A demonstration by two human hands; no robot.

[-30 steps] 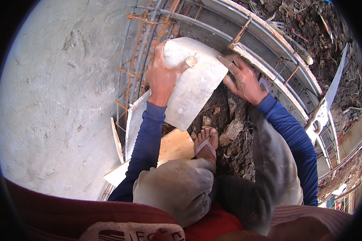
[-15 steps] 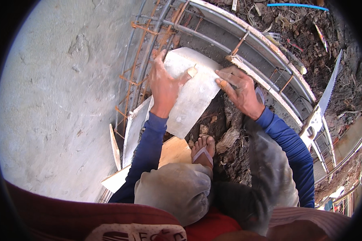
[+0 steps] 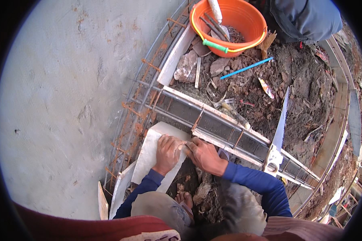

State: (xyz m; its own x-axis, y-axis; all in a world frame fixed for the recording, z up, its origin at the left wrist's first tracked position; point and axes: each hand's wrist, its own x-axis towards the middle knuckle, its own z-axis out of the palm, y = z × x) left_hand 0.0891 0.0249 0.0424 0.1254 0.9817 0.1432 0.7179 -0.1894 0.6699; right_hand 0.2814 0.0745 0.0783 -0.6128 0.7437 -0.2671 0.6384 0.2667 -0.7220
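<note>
A pale flat board [image 3: 160, 131] lies tilted over my knees' far side, beside the rusty rebar. My left hand [image 3: 167, 153] rests on its upper face with fingers curled together. Against those fingertips presses my right hand [image 3: 208, 157], its fingers bent and closed at the board's right edge. Whatever small thing may be between the two hands is hidden by the fingers. Another pale board [image 3: 120, 188] stands by my left forearm.
A rebar-filled trench form [image 3: 213, 120] runs past my hands, with a handsaw [image 3: 278, 130] laid across it. An orange bucket [image 3: 229, 48] with tools stands beyond, beside another person's dark-clothed leg [image 3: 305, 18]. A grey wall [image 3: 76, 100] rises at left.
My view has shifted, bringing in the bucket and the other person. My left hand has left the board's left edge and moved across it to meet my right hand.
</note>
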